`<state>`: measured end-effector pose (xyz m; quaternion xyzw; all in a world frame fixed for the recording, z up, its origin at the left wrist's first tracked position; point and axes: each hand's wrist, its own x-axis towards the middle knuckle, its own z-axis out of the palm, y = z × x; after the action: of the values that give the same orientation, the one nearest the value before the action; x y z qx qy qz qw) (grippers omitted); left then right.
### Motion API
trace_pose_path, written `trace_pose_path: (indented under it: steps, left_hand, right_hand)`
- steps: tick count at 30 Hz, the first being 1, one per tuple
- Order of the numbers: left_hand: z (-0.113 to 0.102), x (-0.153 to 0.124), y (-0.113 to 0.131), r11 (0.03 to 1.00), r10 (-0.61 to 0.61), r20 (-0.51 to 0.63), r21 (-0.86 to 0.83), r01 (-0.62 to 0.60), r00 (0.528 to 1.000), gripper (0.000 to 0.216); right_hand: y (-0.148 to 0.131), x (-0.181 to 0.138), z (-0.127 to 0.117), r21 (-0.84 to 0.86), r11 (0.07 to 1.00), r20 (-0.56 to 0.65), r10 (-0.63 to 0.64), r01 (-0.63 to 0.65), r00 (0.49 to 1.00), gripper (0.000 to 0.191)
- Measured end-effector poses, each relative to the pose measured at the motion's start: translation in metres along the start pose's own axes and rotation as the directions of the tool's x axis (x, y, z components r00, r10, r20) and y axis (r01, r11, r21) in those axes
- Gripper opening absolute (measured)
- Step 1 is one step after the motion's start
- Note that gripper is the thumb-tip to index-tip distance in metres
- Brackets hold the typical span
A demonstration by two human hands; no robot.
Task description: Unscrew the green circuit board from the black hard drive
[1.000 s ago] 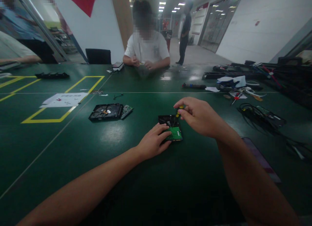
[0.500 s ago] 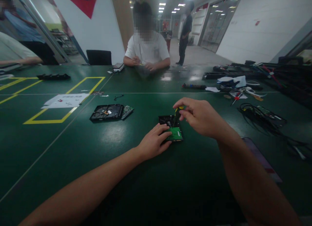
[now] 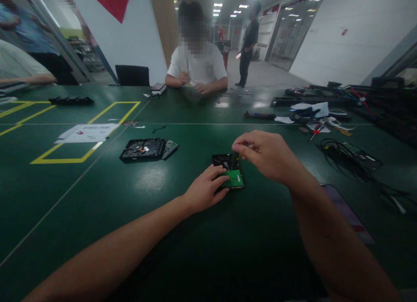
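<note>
A small black hard drive (image 3: 224, 161) with a green circuit board (image 3: 235, 178) lies on the green table (image 3: 156, 215) in front of me. My left hand (image 3: 203, 191) rests flat on its near left side, fingers stretched over the board's edge. My right hand (image 3: 267, 154) hovers over the drive's far right corner, fingers pinched round a yellow and black screwdriver (image 3: 236, 158) that stands upright with its tip on the drive. Most of the handle is hidden by my fingers.
A second opened drive (image 3: 142, 149) with a loose board (image 3: 170, 147) lies to the left, by a yellow marked rectangle and paper sheets (image 3: 85, 133). Cables (image 3: 345, 156) and tools (image 3: 315, 131) crowd the right side. A person in white (image 3: 195, 67) sits across the table.
My right hand's fingers have closed further over the screwdriver's top, hiding more of the yellow handle. The left hand and the drive stay put.
</note>
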<state>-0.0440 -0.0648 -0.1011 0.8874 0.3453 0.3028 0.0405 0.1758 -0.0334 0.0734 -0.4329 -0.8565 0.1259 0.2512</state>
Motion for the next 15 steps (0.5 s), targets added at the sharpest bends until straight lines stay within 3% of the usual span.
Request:
trace_pose_path:
  steps: [7, 15]
  left_hand:
    - [-0.0008, 0.0005, -0.0002, 1.0, -0.001, -0.001, -0.013, 0.001, 1.0, 0.036]
    - [0.001, -0.0009, -0.0012, 1.0, -0.006, -0.014, -0.026, 0.005, 1.0, 0.037]
  right_hand:
    - [-0.0007, -0.0009, 0.0005, 0.07, 0.995, 0.018, 0.065, -0.066, 0.998, 0.015]
    - [0.001, 0.0003, 0.0009, 0.058, 0.998, 0.035, 0.007, -0.009, 0.999, 0.012]
